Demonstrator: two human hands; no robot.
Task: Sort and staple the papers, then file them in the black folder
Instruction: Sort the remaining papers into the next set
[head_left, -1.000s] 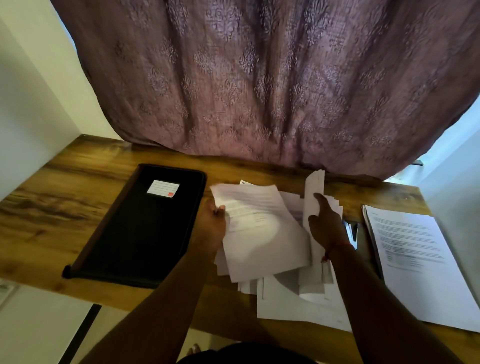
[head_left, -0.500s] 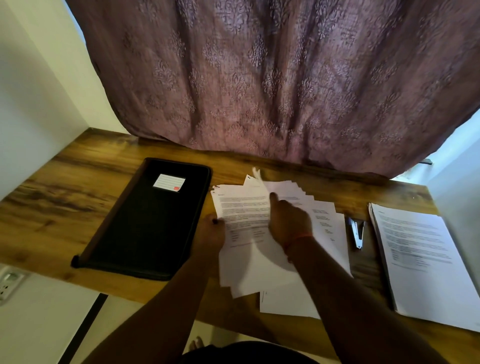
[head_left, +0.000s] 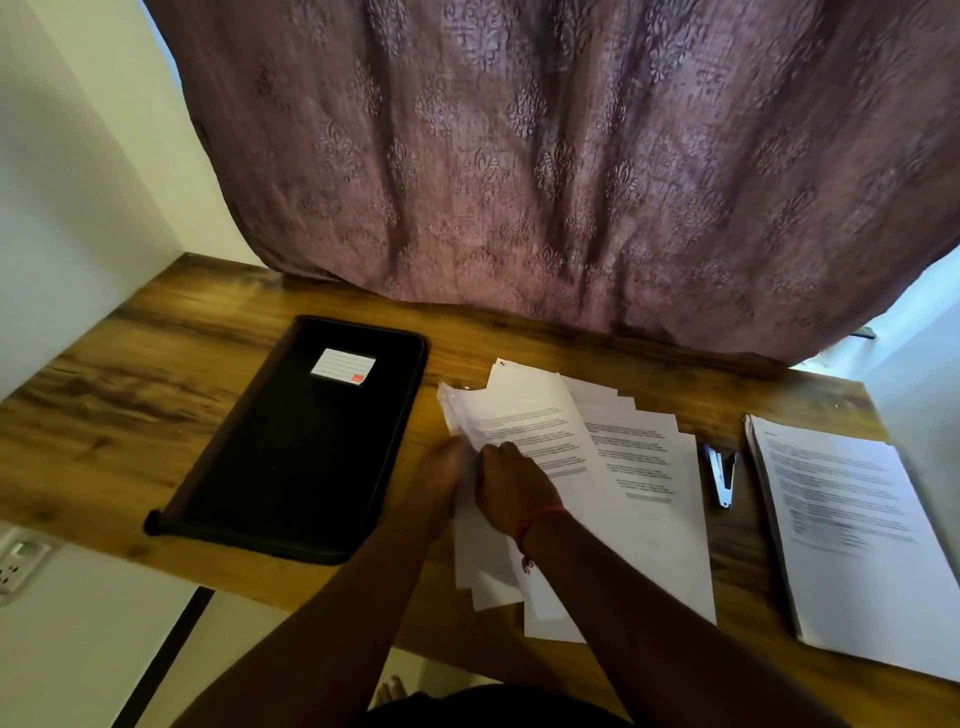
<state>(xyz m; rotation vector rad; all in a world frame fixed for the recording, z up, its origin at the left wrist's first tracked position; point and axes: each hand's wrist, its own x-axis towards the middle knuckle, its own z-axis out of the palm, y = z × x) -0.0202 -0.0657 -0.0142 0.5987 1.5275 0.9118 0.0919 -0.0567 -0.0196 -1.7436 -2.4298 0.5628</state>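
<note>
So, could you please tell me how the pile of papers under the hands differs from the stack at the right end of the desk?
The fanned papers lie spread and askew; the right stack is squared up. Both hands, left hand and right hand, hold the fanned papers at their left edge; nothing touches the right stack. Both are white printed sheets on the wooden desk.
</note>
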